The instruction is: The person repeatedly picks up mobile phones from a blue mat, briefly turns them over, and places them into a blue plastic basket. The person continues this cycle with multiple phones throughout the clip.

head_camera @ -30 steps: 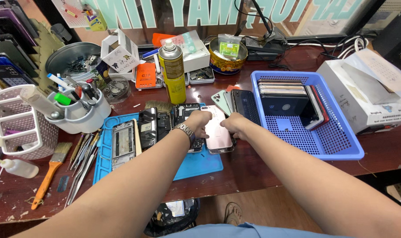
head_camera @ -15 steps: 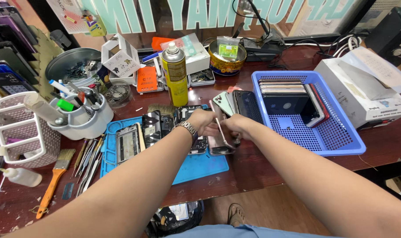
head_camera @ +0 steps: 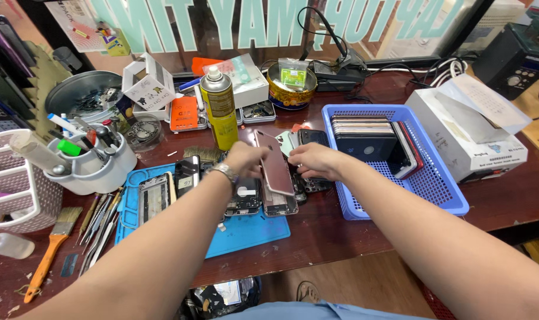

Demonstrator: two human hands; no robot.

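Observation:
My left hand (head_camera: 244,160), with a metal watch on the wrist, grips a pink-backed phone (head_camera: 274,163) by its left edge and holds it tilted above the blue work mat (head_camera: 246,228). My right hand (head_camera: 314,160) touches the phone's right side, its fingers curled over other phones lying next to the basket. Beneath the raised phone lie opened phones (head_camera: 263,198) with their insides showing. Another opened phone (head_camera: 154,195) lies at the mat's left.
A blue basket (head_camera: 441,195) holding stacked phones stands right of my hands, a white box (head_camera: 465,127) beyond it. A yellow spray can (head_camera: 220,109), a white tool cup (head_camera: 97,163), a brush (head_camera: 50,249) and tweezers (head_camera: 97,222) stand left.
The pink phone was lying flat under my hands, then was lifted on edge; now it is held higher and tilted, with both hands moved slightly away from me.

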